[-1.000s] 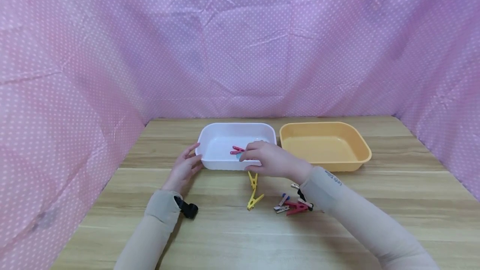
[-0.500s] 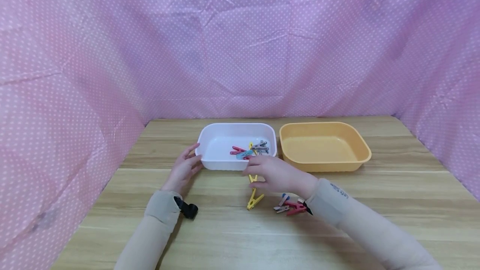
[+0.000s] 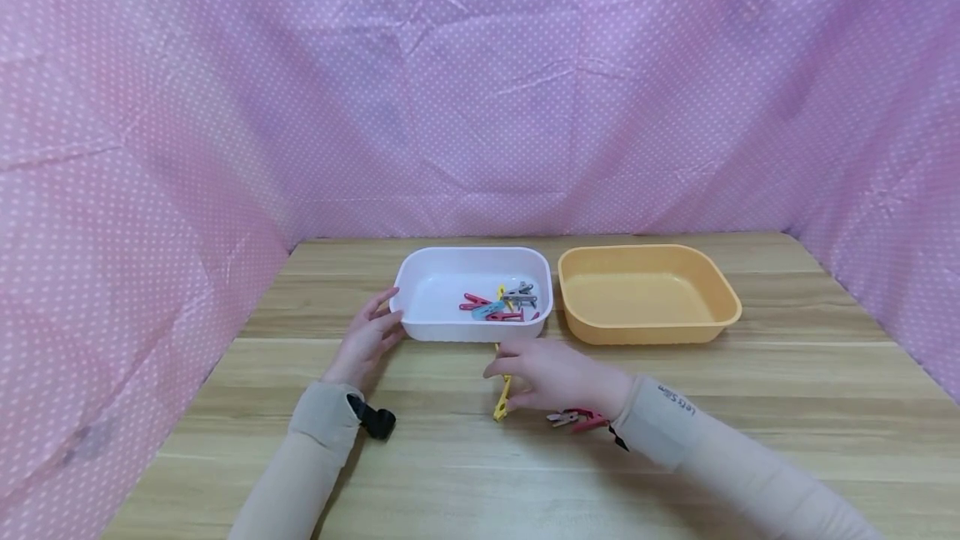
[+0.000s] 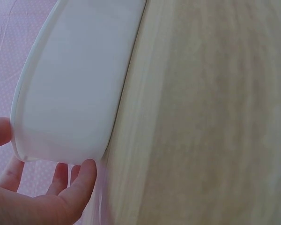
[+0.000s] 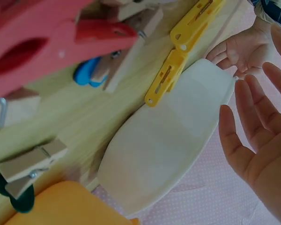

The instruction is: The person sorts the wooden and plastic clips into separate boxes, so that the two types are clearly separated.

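My left hand [image 3: 365, 348] touches the left end of the white tub [image 3: 450, 332], its fingers extended against the wall; the left wrist view shows the fingertips [image 4: 88, 168] at that end. Over the wooden table, just in front of the tub, hovers my right hand [image 3: 558, 375], fingers spread in the right wrist view with nothing held. Partly behind it in the head view are two yellow clothespins [image 3: 502, 402], lying end to end. Inside the tub, toward its right, lie several clothespins: red [image 3: 475, 302], light blue [image 3: 489, 311], grey [image 3: 522, 296] and yellow.
An orange-yellow tub [image 3: 645, 333] stands right of the white one. Beneath my right wrist sits a pile with a red clothespin [image 5: 51, 40] and wooden ones, one bearing a blue piece [image 5: 88, 72]. Another wooden clothespin [image 5: 33, 161] has a green piece. Pink dotted cloth [image 3: 480, 107] surrounds the table.
My right hand has drawn back from over the white tub toward me, above the yellow clothespins. More clothespins in the tub are now uncovered. My left hand stays put.
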A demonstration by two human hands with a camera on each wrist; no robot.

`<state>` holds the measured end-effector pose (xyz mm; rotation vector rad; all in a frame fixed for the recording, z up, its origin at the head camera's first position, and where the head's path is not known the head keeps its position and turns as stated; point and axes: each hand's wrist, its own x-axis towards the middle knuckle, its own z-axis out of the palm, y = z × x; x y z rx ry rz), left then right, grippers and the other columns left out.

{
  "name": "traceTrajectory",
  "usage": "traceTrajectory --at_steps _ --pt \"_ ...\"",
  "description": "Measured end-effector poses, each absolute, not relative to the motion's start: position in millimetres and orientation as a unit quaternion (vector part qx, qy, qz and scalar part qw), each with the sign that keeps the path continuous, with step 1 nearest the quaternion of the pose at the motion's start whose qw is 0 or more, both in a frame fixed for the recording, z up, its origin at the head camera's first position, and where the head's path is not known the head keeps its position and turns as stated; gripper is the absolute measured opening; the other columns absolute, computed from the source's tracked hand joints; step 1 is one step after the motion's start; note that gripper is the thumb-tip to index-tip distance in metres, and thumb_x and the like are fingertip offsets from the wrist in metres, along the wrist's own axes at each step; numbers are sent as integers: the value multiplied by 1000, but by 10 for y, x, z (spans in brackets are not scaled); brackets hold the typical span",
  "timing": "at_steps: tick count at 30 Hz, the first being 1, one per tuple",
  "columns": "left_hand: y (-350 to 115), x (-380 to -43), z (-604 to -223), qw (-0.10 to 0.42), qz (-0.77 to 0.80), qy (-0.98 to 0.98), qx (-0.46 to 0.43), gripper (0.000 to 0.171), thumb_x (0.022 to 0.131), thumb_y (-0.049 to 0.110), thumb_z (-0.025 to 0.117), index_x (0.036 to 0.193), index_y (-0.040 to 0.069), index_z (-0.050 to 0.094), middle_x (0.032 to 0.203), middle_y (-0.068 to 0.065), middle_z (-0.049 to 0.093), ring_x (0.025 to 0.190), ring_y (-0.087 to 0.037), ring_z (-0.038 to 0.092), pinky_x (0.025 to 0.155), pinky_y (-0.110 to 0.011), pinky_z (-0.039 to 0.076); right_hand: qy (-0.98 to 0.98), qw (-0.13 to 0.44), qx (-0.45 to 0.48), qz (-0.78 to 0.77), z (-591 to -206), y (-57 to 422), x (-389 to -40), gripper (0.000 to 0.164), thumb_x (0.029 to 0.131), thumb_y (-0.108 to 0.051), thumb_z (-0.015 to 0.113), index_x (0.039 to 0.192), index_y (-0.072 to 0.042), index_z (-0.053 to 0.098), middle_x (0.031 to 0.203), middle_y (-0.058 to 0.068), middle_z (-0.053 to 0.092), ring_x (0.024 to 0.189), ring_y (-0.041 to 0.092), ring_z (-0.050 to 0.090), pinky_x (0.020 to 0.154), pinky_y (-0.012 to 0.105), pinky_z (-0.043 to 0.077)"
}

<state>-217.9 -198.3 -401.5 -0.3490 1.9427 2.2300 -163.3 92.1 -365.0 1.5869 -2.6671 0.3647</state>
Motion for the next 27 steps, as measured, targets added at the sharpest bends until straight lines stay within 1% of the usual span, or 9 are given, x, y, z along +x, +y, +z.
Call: traceTrajectory --at_steps 5,8,13,21,27 --pt "-1987 -2177 -4008 88 746 649 -122 55 97 2 46 148 17 32 145 -19 29 125 -28 41 110 -39 35 -864 -9 491 114 -3687 923 -1605 45 78 -35 77 116 -15 64 103 -2 56 82 8 48 73 23 48" --pt "-1986 -2179 -4007 87 747 648 -122 55 97 2 46 148 17 32 145 -19 29 126 -28 41 110 -39 36 -868 -12 485 107 -3715 916 -1586 46 77 -37 77 116 -16 64 105 -2 56 85 8 50 76 24 49" --pt "-1990 -2186 -4014 84 744 651 -120 54 97 2 46 148 16 32 143 -18 30 126 -28 41 110 -39 36 -870 -23 481 104 -3759 896 -1571 46 76 -35 78 115 -15 65 107 -1 56 93 10 53 84 26 49" --pt "-2003 -2185 -4020 86 745 651 -116 54 97 3 46 147 16 32 141 -17 32 126 -29 41 110 -38 36 -880 -79 457 102 -3789 871 -1555 47 74 -29 81 116 -17 64 109 -1 57 95 10 53 88 27 47" --pt "-1993 -2199 -4012 86 746 650 -114 54 97 3 47 148 16 32 142 -17 32 127 -28 41 110 -39 36 -883 -79 457 71 -3841 866 -1565 45 74 -28 81 115 -21 64 105 -3 56 95 11 53 88 28 48"
